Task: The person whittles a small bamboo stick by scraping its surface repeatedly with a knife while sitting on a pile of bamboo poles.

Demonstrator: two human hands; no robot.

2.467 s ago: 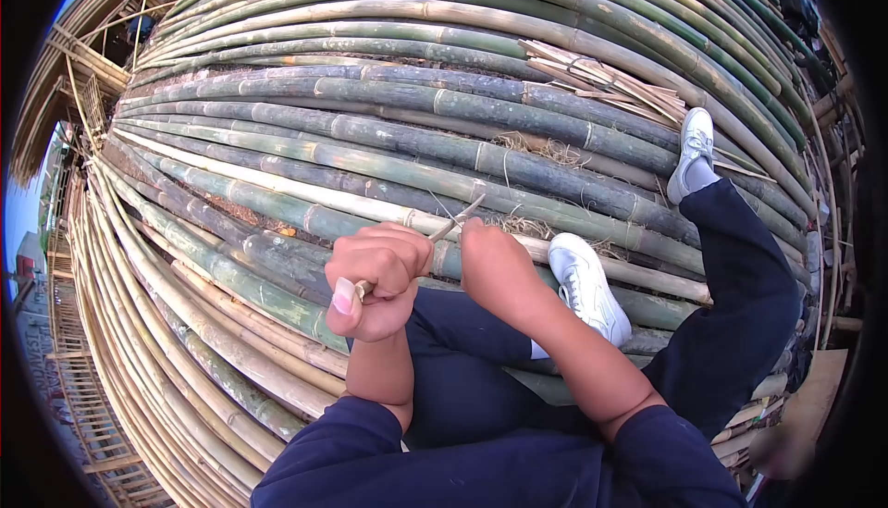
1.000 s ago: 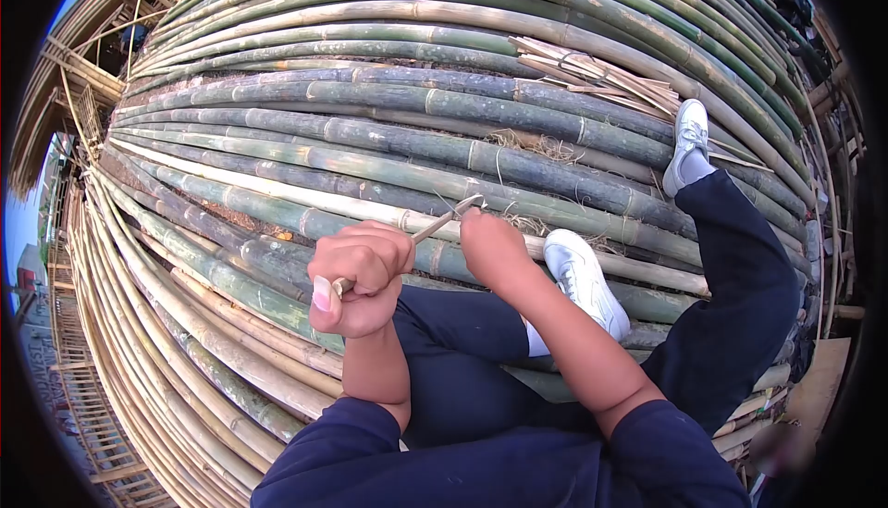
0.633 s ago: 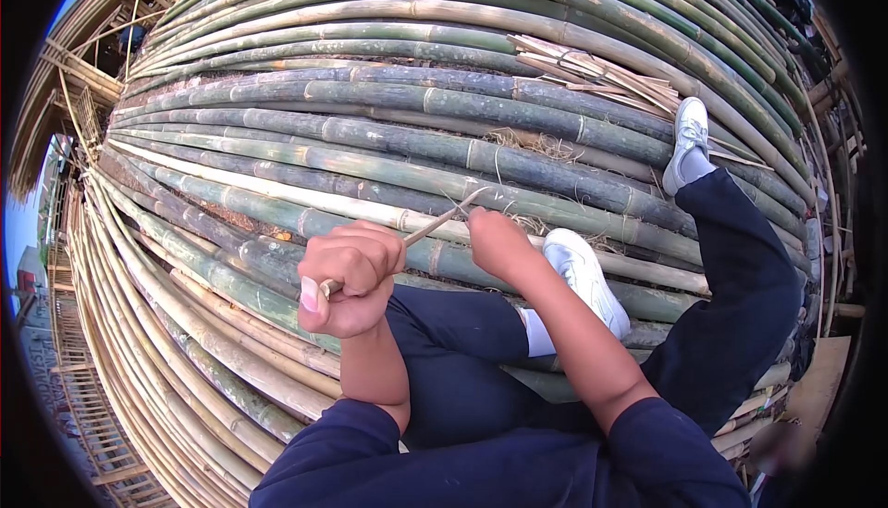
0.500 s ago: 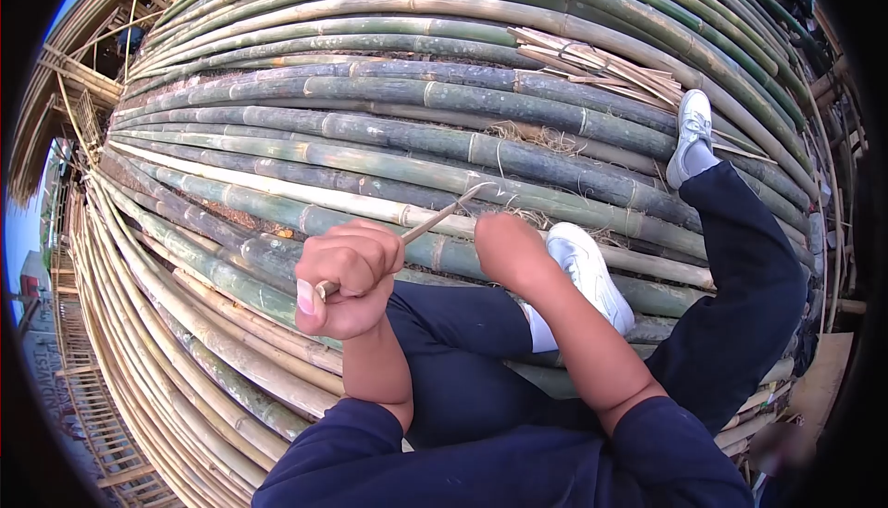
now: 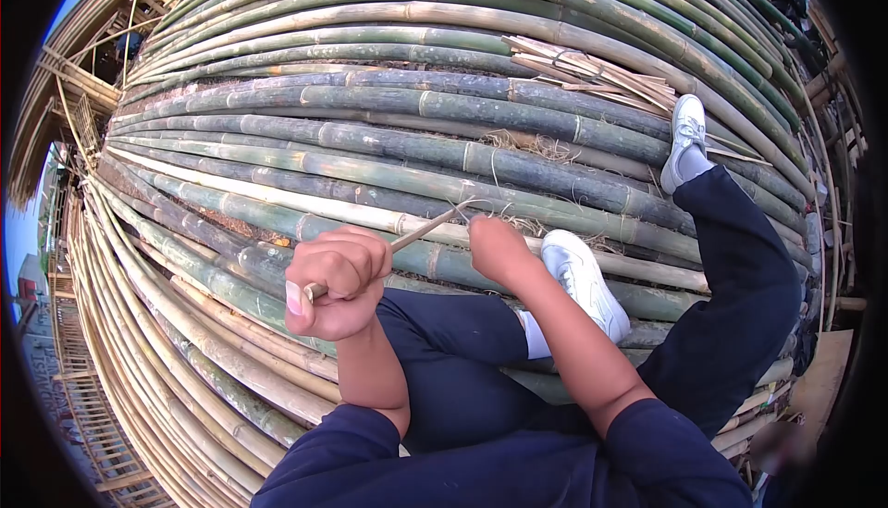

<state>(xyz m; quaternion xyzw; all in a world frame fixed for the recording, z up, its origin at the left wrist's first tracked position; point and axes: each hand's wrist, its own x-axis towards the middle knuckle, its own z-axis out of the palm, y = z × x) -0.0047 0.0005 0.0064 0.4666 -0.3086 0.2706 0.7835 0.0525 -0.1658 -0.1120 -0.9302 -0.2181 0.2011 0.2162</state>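
stick [image 5: 425, 229] | left hand [image 5: 338, 281] fisted round its lower end | right hand [image 5: 499, 249] at its tip, grip cannot tell | above poles [image 5: 370, 138], shoe [image 5: 585, 284] near right hand

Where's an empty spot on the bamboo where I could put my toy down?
The bare poles left of the dry fibres, above the left hand, are free. It is crowded around the right hand, the thin strip, the white shoes and the split bundle.
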